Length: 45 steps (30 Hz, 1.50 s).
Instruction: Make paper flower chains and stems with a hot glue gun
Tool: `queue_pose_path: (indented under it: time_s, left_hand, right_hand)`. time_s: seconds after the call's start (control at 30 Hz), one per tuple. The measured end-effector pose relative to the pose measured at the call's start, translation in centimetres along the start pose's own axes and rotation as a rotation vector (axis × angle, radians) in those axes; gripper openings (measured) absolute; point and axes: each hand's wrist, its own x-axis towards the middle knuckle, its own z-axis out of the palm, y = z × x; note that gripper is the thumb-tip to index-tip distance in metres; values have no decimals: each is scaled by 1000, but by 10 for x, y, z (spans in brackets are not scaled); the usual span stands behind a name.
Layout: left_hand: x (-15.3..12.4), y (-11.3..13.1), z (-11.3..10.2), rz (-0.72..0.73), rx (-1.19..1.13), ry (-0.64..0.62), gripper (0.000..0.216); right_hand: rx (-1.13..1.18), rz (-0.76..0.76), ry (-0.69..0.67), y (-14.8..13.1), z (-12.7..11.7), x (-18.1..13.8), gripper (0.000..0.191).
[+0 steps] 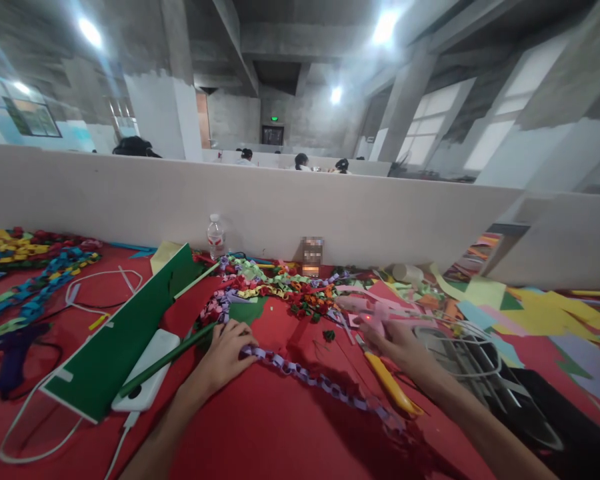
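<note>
Left hand (pixel 230 350): fingers curled, looks closed on the end links of a chain of looped purple paper strips (pixel 307 375). Chain runs from that hand to the right, sagging below the right hand (pixel 397 343); end pinched presumably to steady it

Right hand: fingers look wrapped round a pink plastic tool with a small red light (pixel 379 319), blurred; probably gripped for control. Exact finger contact can't be told

Just below right hand: slim yellow plastic-handled tool (pixel 390 380), likely parked within reach. Right of it: grey tray-like object (pixel 455 360), smooth, curved rim

Left of left hand: thin dark-green rod (pixel 167 360) lying across a glossy white rounded slab (pixel 153 360), then a flat green rectangular board (pixel 100 353), tilted

Beyond both hands: tangled multicolour paper-link heap (pixel 280 283), crinkly, and a clear ribbed plastic bottle (pixel 215 237) against a smooth pale partition (pixel 370 207), probably out of the way
</note>
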Motion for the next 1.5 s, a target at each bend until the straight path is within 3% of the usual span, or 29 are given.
queue_pose_path:
  time_s: [0.13,0.23,0.4,0.7,1.0,1.5]
  left_hand:
    - [-2,0,-1,-30,-16,24,11]
    - [-3,3,-2,-61,-26,42,10]
    - [-2,5,0,-84,-23,58,8]
    - [-2,8,-2,-54,-26,101,11]
    - [-1,5,0,-58,-1,87,8]
    - [-2,2,3,-43,6,75,10]
  right_hand:
    - [73,-120,-222,-26,16,-1,55]
    - [-7,-228,-337,-41,30,-2,50]
    - [-221,-389,-327,-50,55,7,49]
    - [-319,-477,-424,-55,79,18,48]
    - [-292,-482,-478,-55,91,21,49]
    - [-335,-505,-439,-44,97,24,45]
